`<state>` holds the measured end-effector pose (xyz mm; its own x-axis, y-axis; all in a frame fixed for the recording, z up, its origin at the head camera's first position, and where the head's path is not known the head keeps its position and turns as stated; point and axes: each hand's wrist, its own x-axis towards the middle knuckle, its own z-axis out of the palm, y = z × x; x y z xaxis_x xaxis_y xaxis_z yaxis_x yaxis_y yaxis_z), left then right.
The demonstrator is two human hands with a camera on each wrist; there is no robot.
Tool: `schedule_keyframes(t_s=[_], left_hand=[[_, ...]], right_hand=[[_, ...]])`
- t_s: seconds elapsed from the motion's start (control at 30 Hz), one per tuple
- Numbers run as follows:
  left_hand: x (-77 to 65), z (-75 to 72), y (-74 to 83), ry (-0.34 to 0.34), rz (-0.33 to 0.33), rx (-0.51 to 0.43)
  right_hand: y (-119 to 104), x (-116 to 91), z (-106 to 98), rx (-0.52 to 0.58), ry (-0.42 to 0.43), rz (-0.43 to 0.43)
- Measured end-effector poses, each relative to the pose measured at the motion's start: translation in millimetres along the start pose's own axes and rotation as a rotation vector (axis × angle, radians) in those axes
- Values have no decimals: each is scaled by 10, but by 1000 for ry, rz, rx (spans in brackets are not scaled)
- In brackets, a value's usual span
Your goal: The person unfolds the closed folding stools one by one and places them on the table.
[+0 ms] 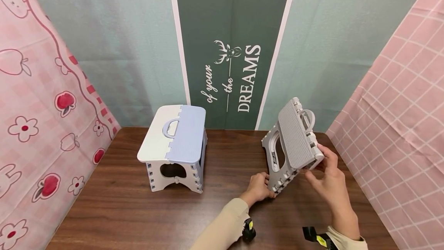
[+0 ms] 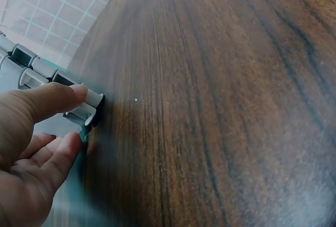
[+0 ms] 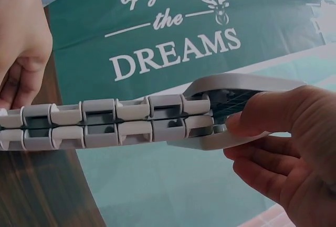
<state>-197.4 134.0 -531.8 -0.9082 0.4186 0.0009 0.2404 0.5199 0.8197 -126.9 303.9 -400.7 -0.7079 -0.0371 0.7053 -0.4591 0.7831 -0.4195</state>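
A grey folding step stool (image 1: pixel 295 138) stands tilted at the right of the table, its seat folded at a slant and its carry handle (image 1: pixel 308 120) sticking out. With my left hand (image 1: pixel 258 188) I grip the low near corner of its leg panel; in the left wrist view, thumb and fingers (image 2: pixel 65 98) lie on either side of that hinged edge. My right hand (image 1: pixel 329 180) holds the near end of the seat. Seen from the right wrist, two leg panels (image 3: pixel 100 122) lie close together, and the right thumb (image 3: pixel 262 114) reaches into the gap between the seat halves.
A second folding stool (image 1: pixel 187 134), white and lilac, stands unfolded on the left of the brown wooden table (image 1: pixel 138 219). Green cloth (image 1: pixel 229 18) hangs behind. Pink patterned cloths (image 1: pixel 399 126) border both sides.
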Motion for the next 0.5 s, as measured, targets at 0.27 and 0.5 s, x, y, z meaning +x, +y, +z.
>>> schedule_keyframes(t_s=[0.27, 0.5], left_hand=[[7, 27, -25, 19, -22, -49], [10, 36, -26, 47, -12, -25]], right_hand=[[-57, 61, 55, -62, -13, -49], [-116, 131, 136, -79, -28, -93]])
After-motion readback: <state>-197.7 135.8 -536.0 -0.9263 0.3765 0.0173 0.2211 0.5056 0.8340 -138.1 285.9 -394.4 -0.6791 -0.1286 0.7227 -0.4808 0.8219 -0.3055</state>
